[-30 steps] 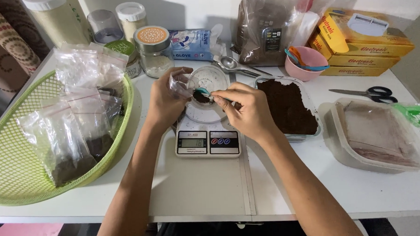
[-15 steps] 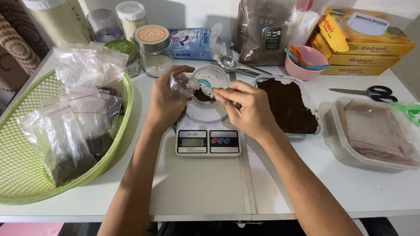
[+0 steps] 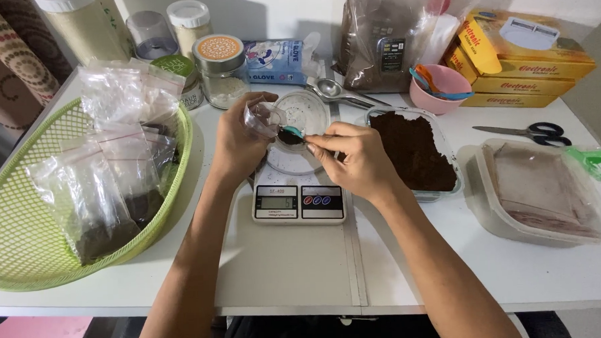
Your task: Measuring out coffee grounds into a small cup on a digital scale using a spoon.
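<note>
While the left hand (image 3: 236,141) pinches a small clear bag (image 3: 262,117) open above the kitchen scale (image 3: 299,199) at mid-desk, the right hand (image 3: 353,157) closes on a teal spoon (image 3: 292,132) of dark powder at its mouth. Just right sits a powder-filled tub (image 3: 413,152); a green basket (image 3: 23,225) lies at the left edge.

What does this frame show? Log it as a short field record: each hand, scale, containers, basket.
left hand: holds a small clear bag open above the scale
right hand: holds a teal spoon of dark powder at the bag's mouth
scale: white digital, display lit, clear dish on top
powder container: clear, open, right of the scale
basket: green mesh, holds filled bags
scissors: on the table, far right
</note>
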